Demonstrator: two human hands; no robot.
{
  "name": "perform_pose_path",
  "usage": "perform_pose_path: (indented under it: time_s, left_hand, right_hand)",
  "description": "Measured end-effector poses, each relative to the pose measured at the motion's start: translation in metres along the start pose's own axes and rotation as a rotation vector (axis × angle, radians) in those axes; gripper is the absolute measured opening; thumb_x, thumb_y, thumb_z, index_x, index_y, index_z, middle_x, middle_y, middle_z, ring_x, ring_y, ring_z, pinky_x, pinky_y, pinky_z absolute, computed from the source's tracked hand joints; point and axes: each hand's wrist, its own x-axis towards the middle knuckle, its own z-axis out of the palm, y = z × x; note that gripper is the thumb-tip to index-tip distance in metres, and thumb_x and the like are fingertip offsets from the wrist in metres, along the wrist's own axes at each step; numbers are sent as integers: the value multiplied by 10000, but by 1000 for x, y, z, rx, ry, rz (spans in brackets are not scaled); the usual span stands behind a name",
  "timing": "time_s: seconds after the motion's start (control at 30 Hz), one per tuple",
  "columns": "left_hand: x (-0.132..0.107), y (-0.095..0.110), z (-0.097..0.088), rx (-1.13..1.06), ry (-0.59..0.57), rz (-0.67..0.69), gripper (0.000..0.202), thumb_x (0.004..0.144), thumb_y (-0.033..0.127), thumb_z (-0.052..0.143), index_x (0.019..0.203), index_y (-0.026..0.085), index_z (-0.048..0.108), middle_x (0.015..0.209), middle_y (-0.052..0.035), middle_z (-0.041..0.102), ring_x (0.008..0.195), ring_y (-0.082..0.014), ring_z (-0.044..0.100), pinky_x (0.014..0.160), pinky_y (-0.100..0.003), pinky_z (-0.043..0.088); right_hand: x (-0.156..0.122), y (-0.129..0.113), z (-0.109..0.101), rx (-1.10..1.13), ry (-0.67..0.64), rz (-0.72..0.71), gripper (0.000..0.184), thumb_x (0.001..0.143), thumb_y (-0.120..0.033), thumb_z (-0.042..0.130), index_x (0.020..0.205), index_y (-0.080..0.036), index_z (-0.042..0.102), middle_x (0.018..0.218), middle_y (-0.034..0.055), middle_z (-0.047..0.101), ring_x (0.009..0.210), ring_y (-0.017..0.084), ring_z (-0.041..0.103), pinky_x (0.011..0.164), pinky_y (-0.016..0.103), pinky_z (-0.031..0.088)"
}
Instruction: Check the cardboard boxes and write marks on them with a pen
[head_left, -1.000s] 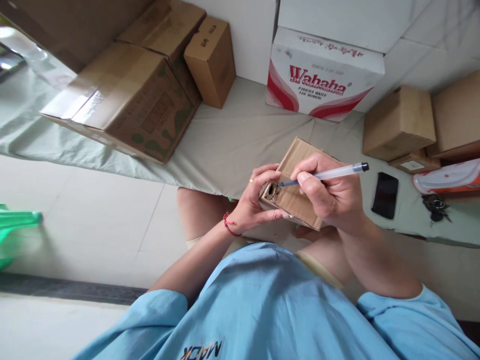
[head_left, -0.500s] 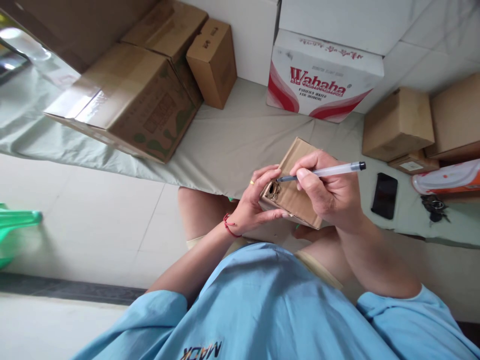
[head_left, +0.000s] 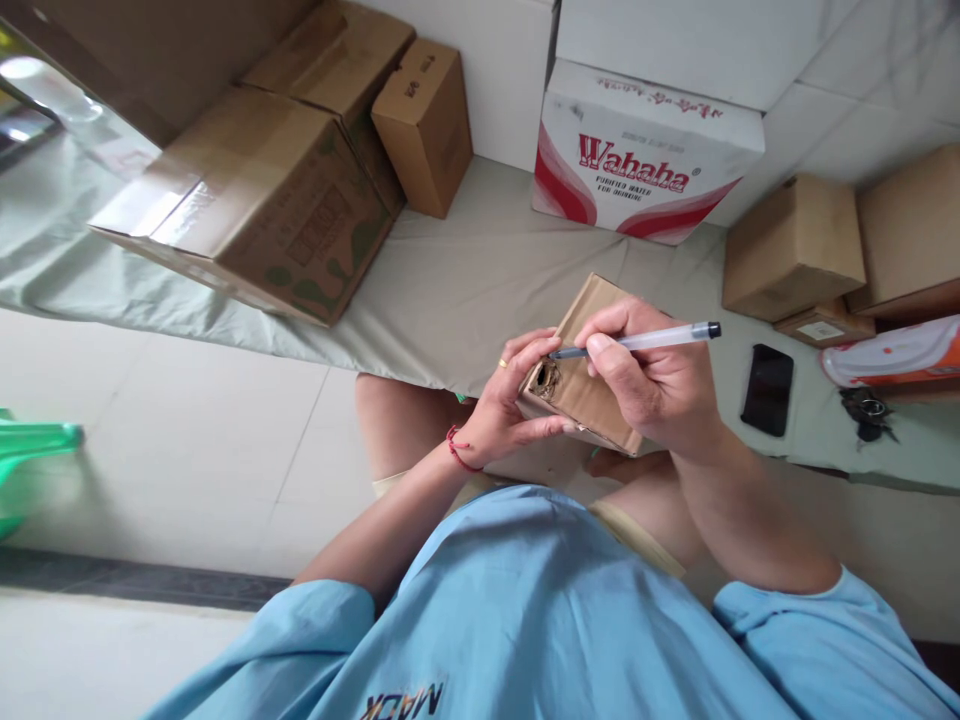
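A small brown cardboard box [head_left: 589, 385] is held in front of my body, with a ragged hole [head_left: 544, 378] torn near its left end. My left hand [head_left: 517, 390] grips that end, fingers along the far edge and thumb along the near edge. In my right hand [head_left: 651, 375] is a pen [head_left: 660, 339] with a clear barrel and a dark end cap, pinched between thumb and fingers. Its tip points left and rests at or just above the cardboard, beside the hole and close to my left fingertips. Whether it touches is hard to tell.
On the cloth-covered table [head_left: 465, 270] stand large cartons [head_left: 247, 200] at left, a narrow brown box [head_left: 427, 125] and a white Wahaha carton [head_left: 645, 160]. To the right are more boxes [head_left: 795, 240], a black phone [head_left: 767, 390] and keys [head_left: 866, 412]. A green plastic object [head_left: 37, 450] stands left.
The pen in my right hand has shifted slightly left and up, its tip moving from the hole's edge to just above it. My left hand and the box stay nearly still.
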Motion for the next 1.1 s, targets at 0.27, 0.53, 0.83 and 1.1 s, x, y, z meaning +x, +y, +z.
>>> perform_pose_path:
  time_s: [0.27,0.53,0.83,1.1]
  left_hand:
    - [0,0,0,5,-6,6,999,869,655,856,1699,347,392,1602,-187,514,1508,-383,510,1225,-593,485]
    - [0,-2,1,-3,-1,8,997,865,659,859,1695,357,397,1596,-182,516,1499,-375,512,1216,-579,494]
    - [-2,-4,2,-33,12,5,970,869,672,849,1680,348,428,1592,-178,522,1498,-370,505,1197,-552,506]
    - [-1,-4,2,-9,6,10,948,881,682,830,1668,341,425,1591,-188,516,1500,-372,507,1208,-562,491]
  right_hand:
    - [-1,-2,1,-21,47,27,207,999,-248,601,818,-215,695,658,-25,621,592,119,556,577,261,434]
    - [-4,-1,0,-7,45,31,211,968,-217,593,770,-217,665,590,-38,542,526,107,461,535,268,384]
    - [-2,-4,-2,22,-49,-12,194,936,-211,594,750,-213,649,608,-33,573,523,100,467,512,258,359]
    - [-8,-8,-1,131,114,52,152,1003,-284,610,882,-246,695,695,-22,633,571,122,536,565,284,434]
